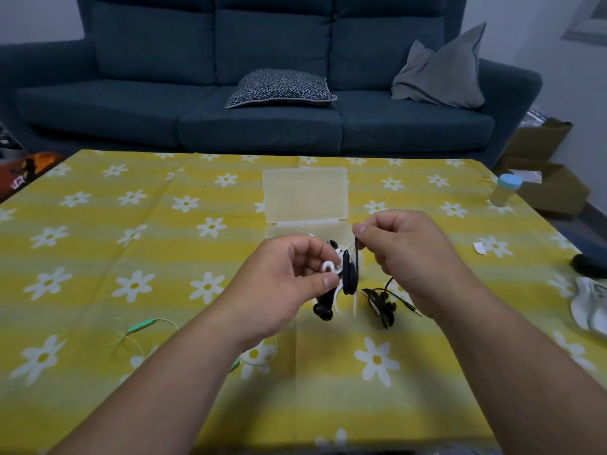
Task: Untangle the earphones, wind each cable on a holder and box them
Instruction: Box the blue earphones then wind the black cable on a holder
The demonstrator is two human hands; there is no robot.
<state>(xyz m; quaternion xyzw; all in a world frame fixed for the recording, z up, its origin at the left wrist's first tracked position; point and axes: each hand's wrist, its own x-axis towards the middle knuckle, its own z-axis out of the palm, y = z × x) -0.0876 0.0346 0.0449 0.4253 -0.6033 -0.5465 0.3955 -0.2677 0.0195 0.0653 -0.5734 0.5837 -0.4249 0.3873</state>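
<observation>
My left hand (289,277) pinches a white cable holder (330,268) above the table, with black earphone cable (348,277) wound round it and a black earbud (323,308) hanging below. My right hand (404,254) pinches the black cable just right of the holder. More black earphone cable with a plug (381,303) lies on the cloth under my right hand. A clear plastic box (305,195) stands open behind my hands, its inside mostly hidden. Green earphones (141,326) lie on the cloth at the left.
The table wears a yellow cloth with white flowers (131,224). A small bottle with a blue cap (504,190) stands at the far right, a dark object (589,266) and a white thing (591,310) at the right edge. A blue sofa (262,93) stands behind.
</observation>
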